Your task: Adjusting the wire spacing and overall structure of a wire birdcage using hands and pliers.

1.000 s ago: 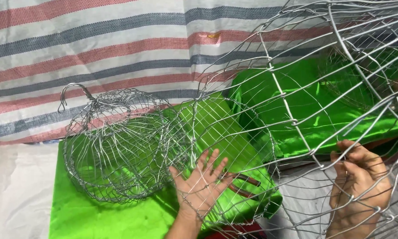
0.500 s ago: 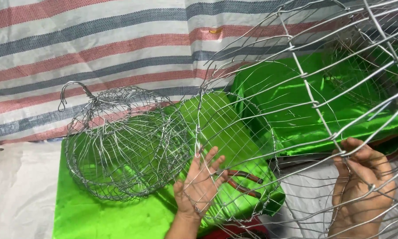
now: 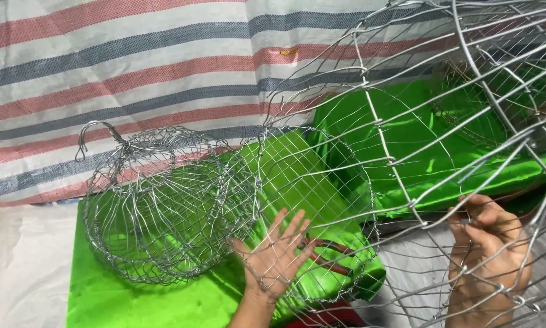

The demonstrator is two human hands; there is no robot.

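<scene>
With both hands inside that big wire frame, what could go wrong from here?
1. The left hand is spread flat against the fine mesh inside the large wire frame; cut wire ends might scratch or snag it.
2. The right hand grips the frame where strands cross, so a finger may get pinched if it flexes.
3. The round wire basket sits right beside the frame; turning the frame may hook or knock it off the green cloth.

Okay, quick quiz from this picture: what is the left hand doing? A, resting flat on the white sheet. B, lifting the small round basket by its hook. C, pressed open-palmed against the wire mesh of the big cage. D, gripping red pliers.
C: the left hand is spread open with fingers splayed against the mesh of the large wire cage.
</scene>
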